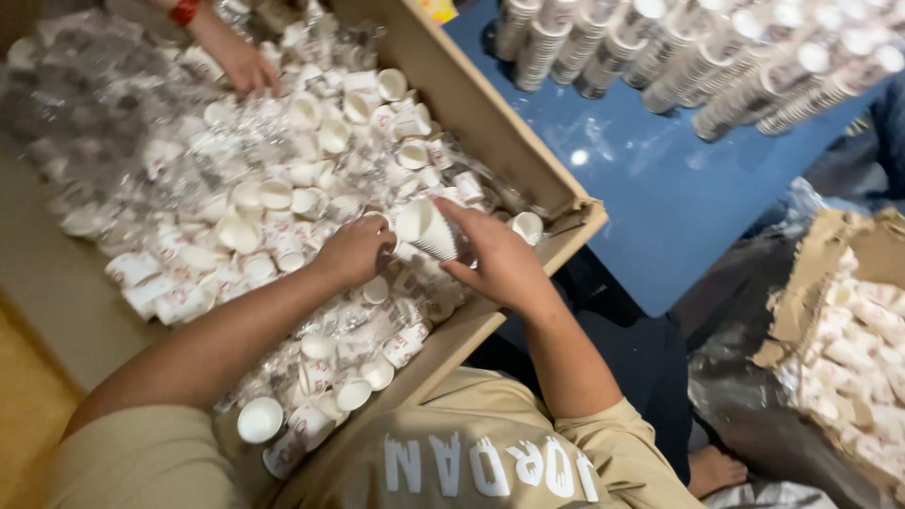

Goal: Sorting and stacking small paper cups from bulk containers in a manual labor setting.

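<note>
Cardboard tray [528,155]: loose paper cups crowding both hands. Right hand [498,259] fingers grasping cup stack [426,229]; left hand [356,250] clenched alongside. Blue worktop [660,188] beyond rim.

Two cardboard boxes — big one [490,113] full of loose paper cups [273,193], too many to count; second [801,302] at right. Roughly a dozen cup stacks [679,57] on one blue table [660,207]. Three hands visible.

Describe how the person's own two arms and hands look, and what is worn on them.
Both arms are bare from above the elbow down. The left hand and right hand wear no gloves, and no rings or watch can be seen. A tan short-sleeved shirt covers the shoulders, with large white letters across it. The sleeves are loose and end at the upper arm.
</note>
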